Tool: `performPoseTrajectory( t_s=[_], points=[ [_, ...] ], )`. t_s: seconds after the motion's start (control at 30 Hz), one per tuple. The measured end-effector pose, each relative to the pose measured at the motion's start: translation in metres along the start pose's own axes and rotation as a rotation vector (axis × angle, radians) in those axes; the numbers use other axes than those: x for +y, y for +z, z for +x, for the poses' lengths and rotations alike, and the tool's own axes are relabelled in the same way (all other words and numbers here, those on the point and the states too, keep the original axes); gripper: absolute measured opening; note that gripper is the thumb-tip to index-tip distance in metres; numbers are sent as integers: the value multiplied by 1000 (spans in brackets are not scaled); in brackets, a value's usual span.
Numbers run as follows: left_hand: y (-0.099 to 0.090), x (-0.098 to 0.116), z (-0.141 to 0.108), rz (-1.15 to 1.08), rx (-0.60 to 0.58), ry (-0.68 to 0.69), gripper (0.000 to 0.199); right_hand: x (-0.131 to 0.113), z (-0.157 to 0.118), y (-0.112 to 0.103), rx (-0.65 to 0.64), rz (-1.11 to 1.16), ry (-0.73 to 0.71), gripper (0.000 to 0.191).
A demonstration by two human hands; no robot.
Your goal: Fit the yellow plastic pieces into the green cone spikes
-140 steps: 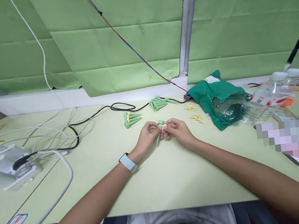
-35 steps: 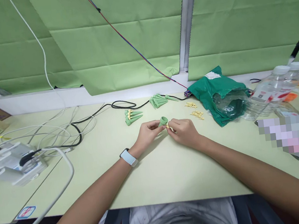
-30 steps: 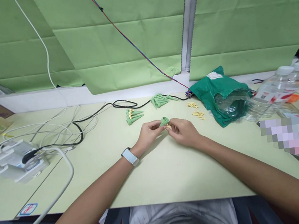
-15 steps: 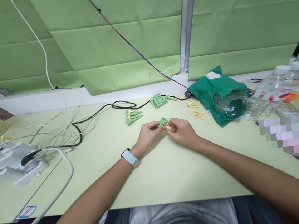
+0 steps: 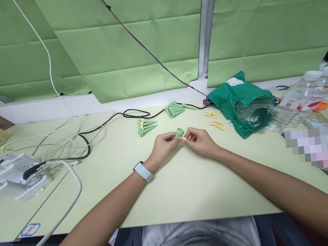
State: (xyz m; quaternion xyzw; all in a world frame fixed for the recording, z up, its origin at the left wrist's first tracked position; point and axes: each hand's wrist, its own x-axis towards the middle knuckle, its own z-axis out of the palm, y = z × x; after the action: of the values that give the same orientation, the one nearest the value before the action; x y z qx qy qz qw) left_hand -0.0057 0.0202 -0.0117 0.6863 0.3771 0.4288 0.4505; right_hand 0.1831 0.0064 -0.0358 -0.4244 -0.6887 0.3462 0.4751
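Clamped in left grip (image 5: 165, 146), above bench (image 5: 189, 193): cone (image 5: 179, 131), mouth uppermost. Pinched in right grip (image 5: 200, 141): peg (image 5: 184, 138), just beside cone, contact unclear. Apparently at joining step; next, probably calling for steady cone, aligned peg, gentle pressure.

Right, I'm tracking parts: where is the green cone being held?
The held green cone is near the middle of the head view, in the left hand, beside the right hand.
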Motion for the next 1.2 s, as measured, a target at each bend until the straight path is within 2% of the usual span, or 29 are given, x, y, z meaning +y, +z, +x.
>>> performPoseTrajectory(
  t_s=[0.1,0.3,0.53,0.7,0.93,1.1,1.2],
  points=[
    [1,0,0,-22,-19,4,26,-2,-1,0,14,-29,-19,23],
    [-1,-1,1,6,17,11,35,0,1,-4,-239,89,80,34],
    [0,-1,2,7,47,-6,39,6,2,-1,-103,62,67,15],
    [1,-1,1,-21,51,-18,37,3,3,-3,-178,181,141,28],
    [1,-4,2,-17,68,-27,36,6,3,-1,-19,127,110,33],
    [-1,-4,2,-54,62,-41,34,4,2,-2,-89,96,98,33],
    [-1,-4,2,-59,62,-44,34,2,2,-2,-60,56,97,31]
  ],
)
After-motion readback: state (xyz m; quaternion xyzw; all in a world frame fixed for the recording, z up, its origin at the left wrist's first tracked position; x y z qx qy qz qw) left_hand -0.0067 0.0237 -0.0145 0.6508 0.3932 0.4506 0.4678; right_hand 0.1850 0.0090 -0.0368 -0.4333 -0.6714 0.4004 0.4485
